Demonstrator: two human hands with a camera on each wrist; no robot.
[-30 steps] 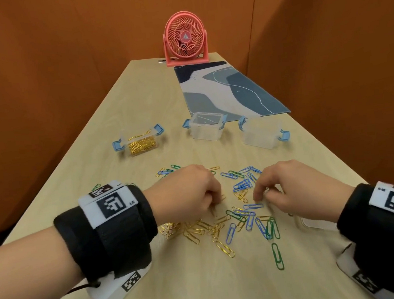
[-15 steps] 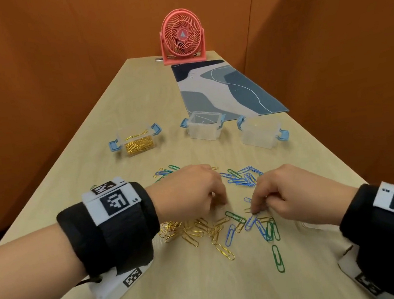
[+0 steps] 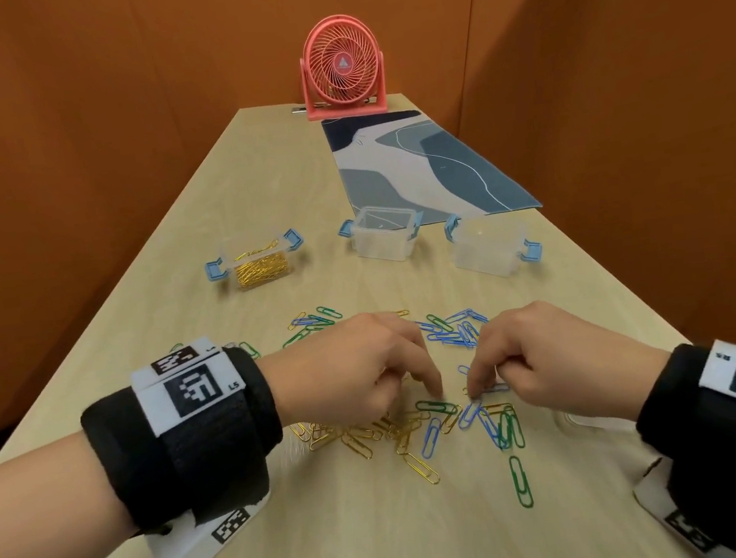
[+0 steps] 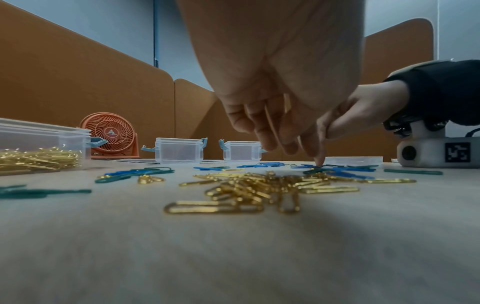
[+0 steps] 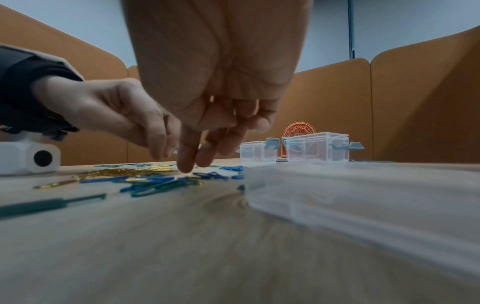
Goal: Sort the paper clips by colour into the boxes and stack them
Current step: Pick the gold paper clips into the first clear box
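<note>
both hands work over the scatter of paper clips on the table (image 3: 257, 208). left hand (image 3: 358, 371) hangs knuckles up with its fingers curled downward, one fingertip (image 3: 436, 391) reaching down to the table beside a green clip (image 3: 436, 407); from the left wrist view the fingers point down at the surface and nothing is seen held between them, though whether a clip sits under the tip cannot be told. right hand (image 3: 545, 359) is close beside it, fingers bunched narrow and pointing down, their tips (image 3: 473, 397) on the table among blue clips (image 3: 468, 414); whether they pinch a clip cannot be told. gold clips (image 3: 356, 436) lie heaped under and just in front of the left hand, blue and green ones mixed toward the right, and one green clip (image 3: 521, 481) lies alone nearer the person. more blue clips (image 3: 454, 331) lie just beyond the hands. farther back stand three clear boxes with blue latches: the left box (image 3: 259, 263) holds gold clips, the middle box (image 3: 383, 233) is open and looks nearly empty, the right box (image 3: 488, 246) has its lid on. a clear lid (image 5: 363, 195) lies flat by the right wrist. a patterned mat (image 3: 413, 168) and a pink fan (image 3: 342, 68) sit at the far end.
</note>
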